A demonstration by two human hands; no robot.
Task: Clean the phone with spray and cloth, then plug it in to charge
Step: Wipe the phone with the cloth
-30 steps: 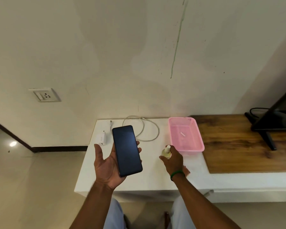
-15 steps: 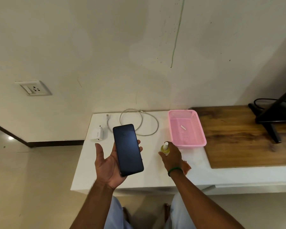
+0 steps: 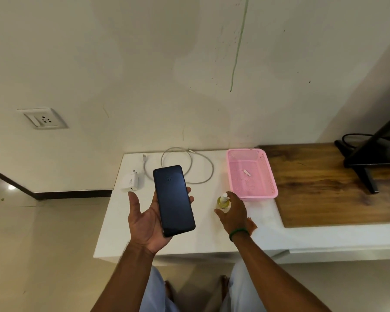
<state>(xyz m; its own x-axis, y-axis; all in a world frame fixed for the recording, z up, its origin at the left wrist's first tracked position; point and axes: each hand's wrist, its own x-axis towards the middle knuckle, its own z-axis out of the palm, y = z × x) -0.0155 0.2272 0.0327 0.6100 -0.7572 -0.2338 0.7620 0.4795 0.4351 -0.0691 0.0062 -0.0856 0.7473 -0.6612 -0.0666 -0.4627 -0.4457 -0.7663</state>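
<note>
White tabletop (image 3: 200,242) along a cream wall: near its back edge a pink basket (image 3: 268,176) holds a small white strip (image 3: 247,172). The left hand (image 3: 144,221) holds the phone (image 3: 173,200) screen up, fingertips curled round its side, above the tabletop's left end. The right hand (image 3: 233,212) grips the spray bottle (image 3: 223,202) just before the basket.

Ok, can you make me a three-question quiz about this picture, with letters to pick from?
1. Where is the charger? A on the floor B on the white table C in a drawer
2. What colour is the basket? A pink B blue C green
3. The phone in the left hand has a screen that is A dark B showing a game C cracked
Answers: 1 B, it lies on that table. 2 A, its mesh walls are pink. 3 A, the glass is black, with no picture.
</note>
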